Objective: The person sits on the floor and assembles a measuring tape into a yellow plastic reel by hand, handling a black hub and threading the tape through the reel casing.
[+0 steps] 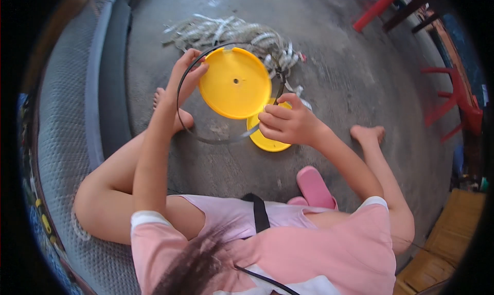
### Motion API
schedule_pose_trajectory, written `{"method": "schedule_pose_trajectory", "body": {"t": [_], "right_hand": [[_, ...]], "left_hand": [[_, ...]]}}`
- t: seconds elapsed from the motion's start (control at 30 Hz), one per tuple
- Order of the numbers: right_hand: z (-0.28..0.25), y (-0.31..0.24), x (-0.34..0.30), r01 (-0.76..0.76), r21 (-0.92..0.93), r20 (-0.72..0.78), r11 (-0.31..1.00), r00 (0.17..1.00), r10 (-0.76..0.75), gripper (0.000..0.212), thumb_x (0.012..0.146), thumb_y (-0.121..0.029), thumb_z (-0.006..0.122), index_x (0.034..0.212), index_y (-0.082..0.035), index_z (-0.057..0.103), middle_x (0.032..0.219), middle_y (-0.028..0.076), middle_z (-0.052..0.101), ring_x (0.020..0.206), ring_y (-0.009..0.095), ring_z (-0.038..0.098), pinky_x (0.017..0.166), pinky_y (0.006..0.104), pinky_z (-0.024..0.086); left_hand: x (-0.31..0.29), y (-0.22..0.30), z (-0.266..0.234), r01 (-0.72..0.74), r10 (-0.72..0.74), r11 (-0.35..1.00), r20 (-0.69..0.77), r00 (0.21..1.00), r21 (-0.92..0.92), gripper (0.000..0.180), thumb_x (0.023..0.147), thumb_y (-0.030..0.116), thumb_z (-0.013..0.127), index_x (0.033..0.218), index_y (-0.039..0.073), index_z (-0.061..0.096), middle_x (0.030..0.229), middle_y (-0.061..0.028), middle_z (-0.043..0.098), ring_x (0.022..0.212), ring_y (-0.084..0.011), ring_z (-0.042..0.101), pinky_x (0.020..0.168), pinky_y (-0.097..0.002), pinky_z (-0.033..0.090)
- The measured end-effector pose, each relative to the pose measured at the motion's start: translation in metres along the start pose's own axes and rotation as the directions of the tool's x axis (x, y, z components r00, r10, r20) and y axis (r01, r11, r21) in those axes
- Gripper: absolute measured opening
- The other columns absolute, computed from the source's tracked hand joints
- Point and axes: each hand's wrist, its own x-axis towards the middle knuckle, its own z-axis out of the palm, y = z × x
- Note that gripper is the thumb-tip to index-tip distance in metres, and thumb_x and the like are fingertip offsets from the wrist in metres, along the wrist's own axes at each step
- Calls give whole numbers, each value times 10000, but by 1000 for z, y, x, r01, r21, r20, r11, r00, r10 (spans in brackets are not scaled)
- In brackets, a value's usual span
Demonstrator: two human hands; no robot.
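My left hand point(190, 72) is closed at the left edge of a round yellow plastic disc point(234, 91), which has a small hole in its middle. A thin black hoop point(181, 109) passes across these fingers and loops around the disc. My right hand point(290, 121) has its fingers curled around the hoop's right side, just below a dark knotted joint point(279, 74). Below the raised disc, a second yellow disc point(272, 142) lies on the floor, partly hidden by my right hand and the first disc.
A heap of whitish netting or rope point(206, 31) lies on the concrete floor ahead. Pink slippers point(315, 187) rest between my legs. A grey quilted mattress point(69, 115) runs along the left. Red plastic chair legs point(378, 7) and a tan cardboard piece point(447, 228) stand at the right.
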Motion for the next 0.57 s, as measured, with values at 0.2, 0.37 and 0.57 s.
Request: {"method": "schedule_pose_trajectory", "body": {"t": [0.2,0.37,0.57], "right_hand": [[-45,13,41,292,13,-146,956,947,-287,115,638,-79,549,715,-106,467,810,9,519,799,133,488,574,256,390],[-97,-12,54,415,112,-67,903,910,-410,78,657,-57,500,715,-92,463,794,45,504,788,157,477,522,249,415],[-137,-66,68,616,194,219,764,732,-646,33,695,-117,460,719,-95,464,780,64,483,779,174,460,582,295,440]], "left_hand": [[-80,103,-12,-53,-38,921,-226,973,-385,217,765,69,440,980,38,452,756,-50,524,662,-83,471,591,-182,370],[-155,131,-3,-154,-178,714,-390,904,-683,283,767,38,410,1044,-24,410,900,-87,527,832,-153,496,752,-238,371],[-221,98,-8,-106,34,706,-116,993,-700,394,764,140,471,1105,-26,365,1065,-161,444,1042,-210,379,905,-272,237]]}}
